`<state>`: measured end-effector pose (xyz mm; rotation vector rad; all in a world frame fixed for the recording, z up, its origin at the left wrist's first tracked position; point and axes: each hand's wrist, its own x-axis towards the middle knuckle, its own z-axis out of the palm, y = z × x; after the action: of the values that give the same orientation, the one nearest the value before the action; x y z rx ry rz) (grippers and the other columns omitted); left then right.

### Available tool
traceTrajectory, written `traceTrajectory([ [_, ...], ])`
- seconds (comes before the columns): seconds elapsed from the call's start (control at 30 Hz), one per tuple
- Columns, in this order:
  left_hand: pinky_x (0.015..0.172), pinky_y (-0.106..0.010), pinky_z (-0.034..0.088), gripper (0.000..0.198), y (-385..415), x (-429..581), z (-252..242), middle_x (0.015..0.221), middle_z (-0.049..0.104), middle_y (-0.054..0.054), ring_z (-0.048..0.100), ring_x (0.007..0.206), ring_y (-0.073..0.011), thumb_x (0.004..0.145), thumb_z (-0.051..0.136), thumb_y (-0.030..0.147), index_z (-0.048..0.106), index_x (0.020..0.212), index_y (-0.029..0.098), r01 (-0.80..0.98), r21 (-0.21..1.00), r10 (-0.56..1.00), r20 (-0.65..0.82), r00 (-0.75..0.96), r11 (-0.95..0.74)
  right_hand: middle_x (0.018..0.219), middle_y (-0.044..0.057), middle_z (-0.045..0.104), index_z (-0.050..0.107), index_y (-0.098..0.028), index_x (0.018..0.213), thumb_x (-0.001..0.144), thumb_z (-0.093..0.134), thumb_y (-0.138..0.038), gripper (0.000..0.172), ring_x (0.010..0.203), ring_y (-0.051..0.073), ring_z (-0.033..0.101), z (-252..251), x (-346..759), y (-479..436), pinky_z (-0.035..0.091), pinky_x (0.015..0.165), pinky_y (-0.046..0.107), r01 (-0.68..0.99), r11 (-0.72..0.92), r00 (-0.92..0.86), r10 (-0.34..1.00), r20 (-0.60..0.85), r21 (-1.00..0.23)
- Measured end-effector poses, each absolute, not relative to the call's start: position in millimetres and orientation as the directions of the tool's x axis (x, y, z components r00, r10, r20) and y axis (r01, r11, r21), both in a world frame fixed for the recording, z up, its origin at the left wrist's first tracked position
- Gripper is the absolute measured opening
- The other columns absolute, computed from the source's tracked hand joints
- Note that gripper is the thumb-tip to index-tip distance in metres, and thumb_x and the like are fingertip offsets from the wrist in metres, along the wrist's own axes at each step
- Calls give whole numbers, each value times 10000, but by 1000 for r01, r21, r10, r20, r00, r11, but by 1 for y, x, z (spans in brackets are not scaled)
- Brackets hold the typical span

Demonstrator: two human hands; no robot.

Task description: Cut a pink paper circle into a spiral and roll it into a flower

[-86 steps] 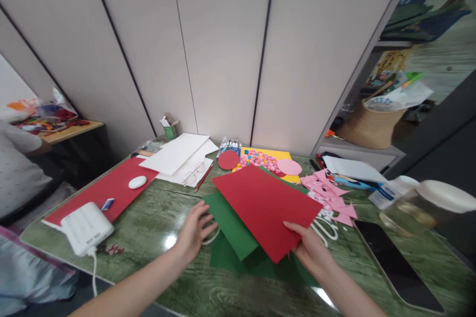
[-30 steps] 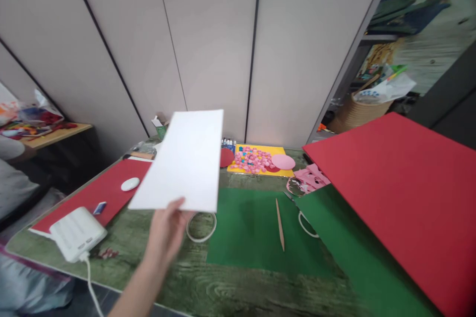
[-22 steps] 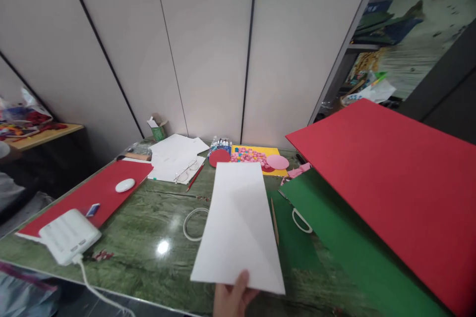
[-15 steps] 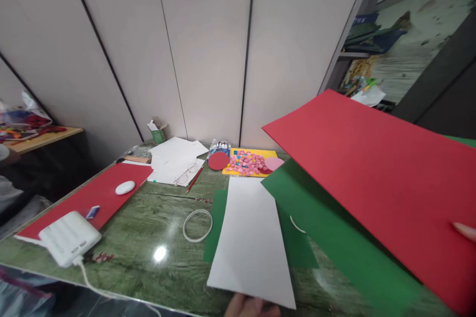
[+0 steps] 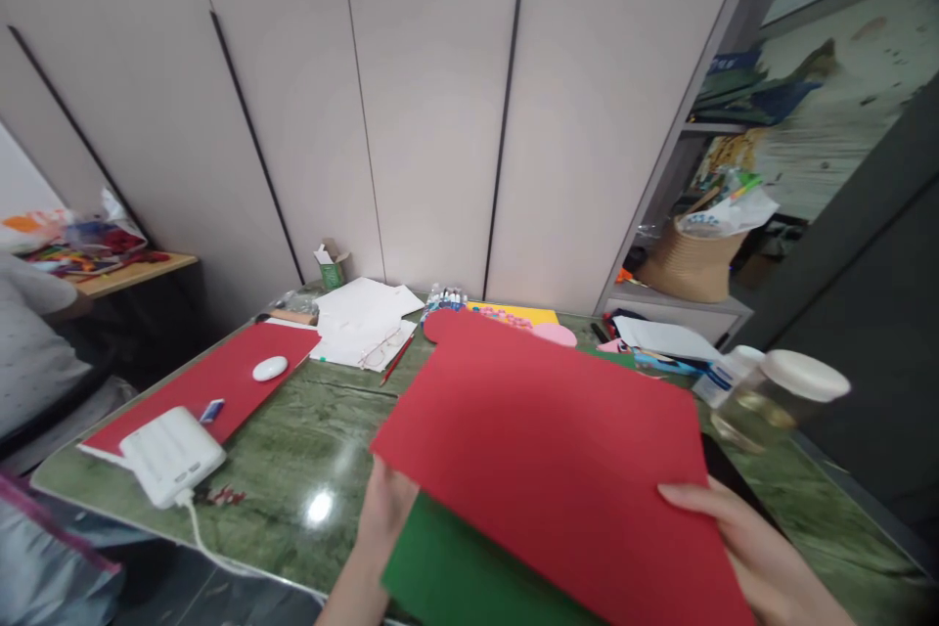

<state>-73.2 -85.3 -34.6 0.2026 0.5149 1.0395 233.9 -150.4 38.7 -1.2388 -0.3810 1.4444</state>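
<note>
A large red sheet (image 5: pixel 558 450) is held up over the near middle of the table, with a green sheet (image 5: pixel 476 572) below it. My right hand (image 5: pixel 740 528) grips the red sheet's right side, thumb on top and fingers hidden underneath. At the left edge is my left hand (image 5: pixel 388 504), its fingers mostly hidden behind the sheets. Beyond the red sheet lie a red disc (image 5: pixel 438 325), a pink disc (image 5: pixel 555 335) and pink pieces (image 5: pixel 506 316) on a yellow sheet (image 5: pixel 539 315).
Another red sheet (image 5: pixel 220 377) at left bears a white oval object (image 5: pixel 270 369) and a white power bank (image 5: pixel 172 455). White papers (image 5: pixel 359 313), glasses and a red pencil (image 5: pixel 396 362) lie behind. At right stands a lidded jar (image 5: pixel 778 396). A person (image 5: pixel 44 333) sits far left.
The red and green sheets have moved left to the middle and now cover the white sheet's place. My left hand has come up to their left edge. The view has shifted right.
</note>
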Motion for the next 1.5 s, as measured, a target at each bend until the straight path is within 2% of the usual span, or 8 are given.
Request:
traceTrajectory([
  [0.27,768,-317,487,220,-109,-109,-68,852,731,-61,675,798,-220,685,672,337,699,820,166,-656,450,794,-279,541,606,925,148,734,726,-164,889,563,764,-110,333,834,366,682,-4,257,-163,520,783,480,-506,-530,-133,827,-546,-680],
  [0.4,1029,-452,323,511,-112,-100,-79,1030,695,-87,513,1165,-324,655,585,631,717,884,194,-756,448,827,62,558,477,944,117,736,705,-184,949,594,762,-144,361,885,350,674,-3,252,-161,522,805,454,-521,-490,-134,856,-500,-699],
  [0.53,1079,-484,254,772,-109,-97,-88,1137,649,-92,374,1281,-348,494,536,804,702,954,208,-788,474,841,162,517,394,917,114,742,680,-161,964,575,776,-157,401,867,337,681,-2,247,-154,532,792,436,-512,-460,-102,871,-480,-726],
  [0.7,1024,-486,358,418,-102,-92,-60,976,710,-104,549,1124,-330,611,736,397,676,950,161,-606,608,848,-246,469,512,937,112,738,659,-159,945,581,782,-176,385,875,334,680,-7,242,-146,535,801,441,-503,-417,-53,889,-454,-757],
  [0.8,932,-487,453,504,-95,-83,-32,992,704,-120,640,973,-311,658,723,224,572,1128,123,-507,678,846,-432,312,533,972,114,730,627,-164,994,594,783,-192,430,898,336,673,-10,238,-142,533,811,443,-485,-389,-18,900,-436,-784],
  [1.07,791,-418,555,615,-50,-112,-2,1076,672,-128,671,896,-279,619,761,211,530,1186,159,-375,860,937,-335,96,346,1227,94,608,271,-319,1385,744,684,-252,765,1021,300,626,10,223,-118,560,740,413,-411,-224,-60,974,-218,-884],
  [1.33,545,-294,538,224,63,-233,16,703,664,-67,627,555,-157,752,639,178,591,941,67,-323,901,896,-373,-240,289,1236,113,594,247,-307,1404,773,640,-373,746,1082,301,591,-4,240,-115,542,803,421,-317,-269,6,958,-286,-909],
  [1.5,767,-361,514,314,109,-286,12,1082,574,-90,585,914,-171,860,514,297,528,1119,121,-268,894,839,-435,-326,359,1193,109,619,348,-274,1337,732,649,-459,700,1047,296,612,-20,252,-134,547,790,386,-249,-332,108,924,-367,-910],
])
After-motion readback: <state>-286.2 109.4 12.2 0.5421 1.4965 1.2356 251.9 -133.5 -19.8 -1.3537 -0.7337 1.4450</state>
